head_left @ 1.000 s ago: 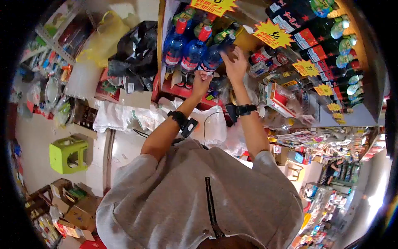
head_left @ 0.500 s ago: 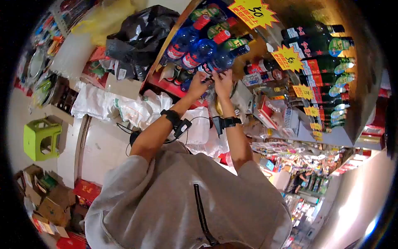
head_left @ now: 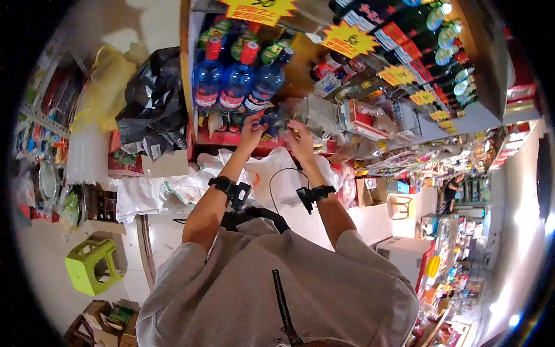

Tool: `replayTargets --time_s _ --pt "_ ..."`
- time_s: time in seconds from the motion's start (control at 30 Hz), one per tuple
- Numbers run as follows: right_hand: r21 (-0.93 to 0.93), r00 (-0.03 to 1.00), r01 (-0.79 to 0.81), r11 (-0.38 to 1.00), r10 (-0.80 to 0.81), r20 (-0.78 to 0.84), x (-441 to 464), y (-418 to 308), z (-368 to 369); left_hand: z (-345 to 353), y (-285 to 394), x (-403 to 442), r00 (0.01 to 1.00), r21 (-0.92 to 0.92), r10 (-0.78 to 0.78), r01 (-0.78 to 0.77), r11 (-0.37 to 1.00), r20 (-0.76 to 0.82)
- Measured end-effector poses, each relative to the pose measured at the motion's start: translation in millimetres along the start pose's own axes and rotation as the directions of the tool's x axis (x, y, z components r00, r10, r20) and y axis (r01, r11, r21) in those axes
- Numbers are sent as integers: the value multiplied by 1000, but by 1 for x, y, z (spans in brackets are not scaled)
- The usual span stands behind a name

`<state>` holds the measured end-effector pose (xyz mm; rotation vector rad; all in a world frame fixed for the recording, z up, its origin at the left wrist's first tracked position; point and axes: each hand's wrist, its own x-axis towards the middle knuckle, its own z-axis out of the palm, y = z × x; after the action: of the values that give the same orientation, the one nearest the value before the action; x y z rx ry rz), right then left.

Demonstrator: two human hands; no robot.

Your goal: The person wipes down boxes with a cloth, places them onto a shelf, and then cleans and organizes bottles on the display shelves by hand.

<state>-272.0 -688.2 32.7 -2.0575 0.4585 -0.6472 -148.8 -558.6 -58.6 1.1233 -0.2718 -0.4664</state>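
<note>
Three blue bottles stand side by side on the shelf: one with a red cap [head_left: 207,81] at the left, another red-capped one [head_left: 236,82] in the middle, and a dark-capped one [head_left: 266,82] at the right. My left hand [head_left: 252,130] is just below the dark-capped bottle, its fingers bent together beside small dark items [head_left: 273,120] on the lower shelf; what it holds, if anything, is too small to tell. To the right, my right hand [head_left: 299,139] has its fingers curled and apart, with nothing clearly between them.
Dark bottles [head_left: 407,49] line the right shelf behind yellow price tags [head_left: 349,40]. An open red-and-white box [head_left: 370,118] lies right of my hands. Black bags [head_left: 155,104] hang left. A green stool [head_left: 93,267] stands lower left; a person [head_left: 451,192] is far right.
Both hands have come down from the dark-capped bottle to the lower shelf edge. My right hand has let go of its cap area, and the hands are now farther apart.
</note>
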Motion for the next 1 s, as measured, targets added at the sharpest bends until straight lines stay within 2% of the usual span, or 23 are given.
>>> replayTargets --time_s 0.03,0.07,0.13,0.2,0.27,0.33,0.4,0.43,0.47,0.5,0.53,0.57,0.6,0.63,0.7,0.73,0.77,0.8,0.83,0.87,0.9,1.0 --pt "41 998 -40 998 38 45 -5 5 -9 -2 3 1 994 13 -104 104 995 31" --pt "81 993 -79 994 71 94 -8 10 -17 0 6 2 994 27 -104 103 994 40" --pt "62 994 -86 994 81 80 -10 26 -33 4 4 5 995 95 93 -89 991 -34" --pt "50 994 -85 995 81 73 -8 44 -45 3 3 9 996 188 80 -70 980 -49" --pt "143 997 -31 989 21 69 -7 60 -62 4 -1 10 991 245 103 -80 966 -85" --pt "153 992 -66 986 48 116 -10 60 -86 2 -18 9 988 308 123 -90 947 -90" --pt "90 989 118 989 -125 78 -8 68 -103 1 -30 7 985 406 151 -102 908 -89" --pt "210 988 -2 978 -30 151 -11 68 -116 19 -4 -10 996 466 84 -55 883 -42" --pt "85 975 -28 996 9 223 -9 85 -124 32 5 -20 995 551 100 -89 830 10" --pt "211 976 -1 977 -46 214 -9 78 -136 44 13 -30 991 627 116 -130 768 63" --pt "275 971 -36 961 -32 237 -4 97 -136 47 7 -23 972 713 191 -229 663 135" --pt "279 967 -74 957 1 253 1 100 -139 68 29 -27 983 585 148 -186 789 113" --pt "240 963 -37 970 -30 269 9 102 -143 96 64 -36 990 437 95 -130 890 102" --pt "303 958 -46 952 -44 283 19 86 -149 117 96 -36 974 459 186 -226 859 132" --pt "378 952 -46 925 -74 296 31 38 -172 161 175 -45 928 545 334 -368 754 164" --pt "263 946 17 965 -101 308 40 18 -181 181 209 -47 849 559 495 -505 657 184" --pt "142 938 81 987 -123 323 49 -4 -192 203 248 -53 826 588 552 -503 633 113" --pt "155 937 89 984 -135 321 55 -31 -202 211 271 -46 741 566 664 -591 575 99" --pt "221 931 211 952 -265 250 61 -61 -212 222 300 -43 624 601 773 -662 448 112" --pt "274 906 334 902 -387 170 67 -88 -221 231 329 -41 558 634 814 -690 349 160" --pt "281 902 343 897 -397 167 73 -109 -229 234 351 -32 510 716 840 -655 240 185" --pt "234 878 430 872 -464 118 86 -163 -241 248 396 7 460 683 865 -698 215 198"
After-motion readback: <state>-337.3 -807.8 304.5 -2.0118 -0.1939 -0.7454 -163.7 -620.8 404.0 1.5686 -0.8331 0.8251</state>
